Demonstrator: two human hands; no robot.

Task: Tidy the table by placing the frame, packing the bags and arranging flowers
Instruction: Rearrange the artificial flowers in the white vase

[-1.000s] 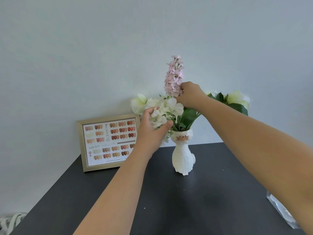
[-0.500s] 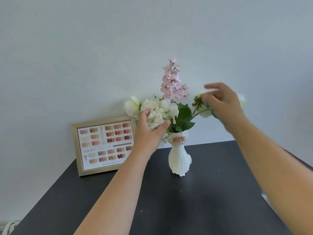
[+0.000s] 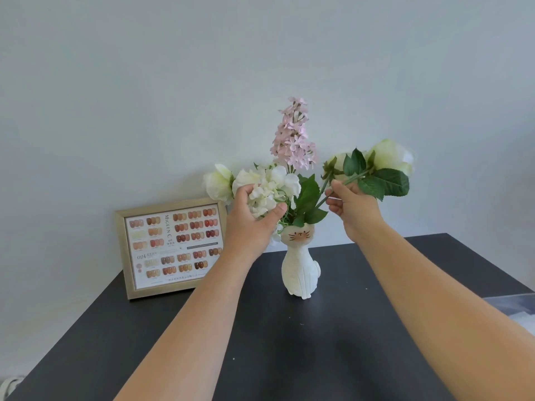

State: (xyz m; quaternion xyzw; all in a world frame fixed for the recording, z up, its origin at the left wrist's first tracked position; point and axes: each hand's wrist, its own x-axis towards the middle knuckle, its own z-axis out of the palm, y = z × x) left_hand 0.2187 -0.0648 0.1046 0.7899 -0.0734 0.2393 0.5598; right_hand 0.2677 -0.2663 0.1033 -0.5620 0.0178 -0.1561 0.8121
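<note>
A white cat-shaped vase (image 3: 299, 273) stands on the dark table (image 3: 289, 342) near the wall. It holds a tall pink flower spike (image 3: 292, 137), a white blossom cluster (image 3: 270, 186) and white roses with green leaves. My left hand (image 3: 252, 221) cups the white cluster from the left. My right hand (image 3: 354, 206) pinches the green stem of the white rose (image 3: 389, 154) that leans out to the right. A gold frame (image 3: 170, 247) with a nail-colour chart stands against the wall, left of the vase.
A pale wall rises right behind the table. At the right edge of the view lies a clear bag (image 3: 515, 311), partly cut off. A striped cloth (image 3: 8, 384) shows at the bottom left corner, below the table.
My right hand left the pink spike, swung right and took the rose stem. My left hand stayed on the white cluster. The view shifted slightly.
</note>
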